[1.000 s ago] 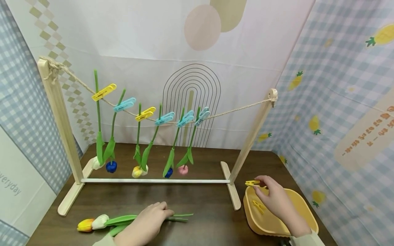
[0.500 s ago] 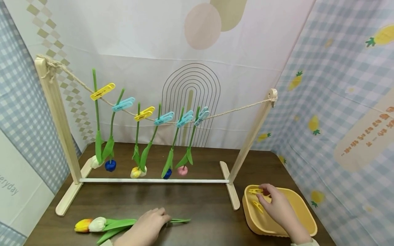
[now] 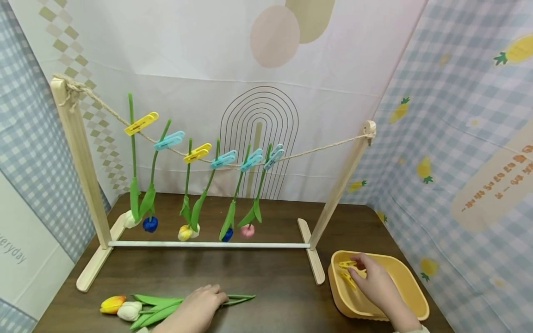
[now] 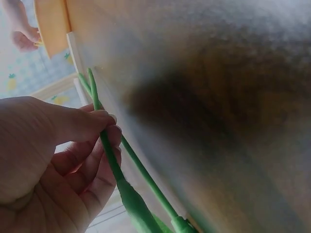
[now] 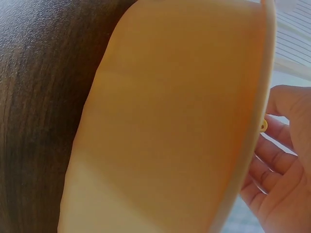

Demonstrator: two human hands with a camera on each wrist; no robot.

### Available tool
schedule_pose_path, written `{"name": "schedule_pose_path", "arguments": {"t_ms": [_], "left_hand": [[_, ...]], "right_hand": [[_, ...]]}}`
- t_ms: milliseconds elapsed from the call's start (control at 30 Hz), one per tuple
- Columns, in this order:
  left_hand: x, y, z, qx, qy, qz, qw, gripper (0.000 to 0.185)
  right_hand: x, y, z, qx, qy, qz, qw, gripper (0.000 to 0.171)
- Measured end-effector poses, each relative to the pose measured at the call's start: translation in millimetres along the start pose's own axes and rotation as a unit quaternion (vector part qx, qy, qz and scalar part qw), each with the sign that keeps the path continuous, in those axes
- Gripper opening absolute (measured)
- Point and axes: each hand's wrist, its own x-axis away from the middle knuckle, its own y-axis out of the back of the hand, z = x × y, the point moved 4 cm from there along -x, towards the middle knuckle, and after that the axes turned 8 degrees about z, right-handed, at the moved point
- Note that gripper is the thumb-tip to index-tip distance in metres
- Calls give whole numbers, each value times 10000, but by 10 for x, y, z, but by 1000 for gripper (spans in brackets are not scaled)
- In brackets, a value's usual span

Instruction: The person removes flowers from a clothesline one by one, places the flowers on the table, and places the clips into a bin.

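Note:
Two artificial tulips, one orange-yellow (image 3: 110, 304) and one white (image 3: 129, 311), lie on the brown table near its front edge. My left hand (image 3: 216, 294) rests over their green stems (image 3: 240, 299). In the left wrist view my left hand (image 4: 104, 128) pinches one stem (image 4: 111, 160) between thumb and fingers. My right hand (image 3: 359, 273) reaches into the yellow bowl (image 3: 410, 284) and holds a yellow clothespin (image 3: 345, 264) at its fingertips. A second yellow clothespin (image 3: 346, 277) lies in the bowl. The right wrist view shows the bowl's wall (image 5: 165, 121) and my curled fingers (image 5: 279, 160).
A wooden rack (image 3: 79, 152) stands across the table with a rope (image 3: 325, 147) strung between its posts. Several tulips hang upside down from the rope, held by blue and yellow clothespins (image 3: 141, 123). Patterned cloth walls close in the back and both sides.
My right hand has dropped with the yellow clothespin from above the bowl's rim down into the bowl. The left hand has shifted the tulips slightly; the white one now lies nearer the front.

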Motion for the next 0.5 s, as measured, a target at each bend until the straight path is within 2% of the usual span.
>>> {"name": "schedule_pose_path", "arguments": {"t_ms": [233,500], "left_hand": [[19,-29,-5,-166,51,-114,9998,19],[-3,-38,16,-20,104,60,9999,17]], "right_hand": [[11,-19,-60,-40,-251,280,9993,25],[45,33,-225,-17,-594,399,9974,30]]}}
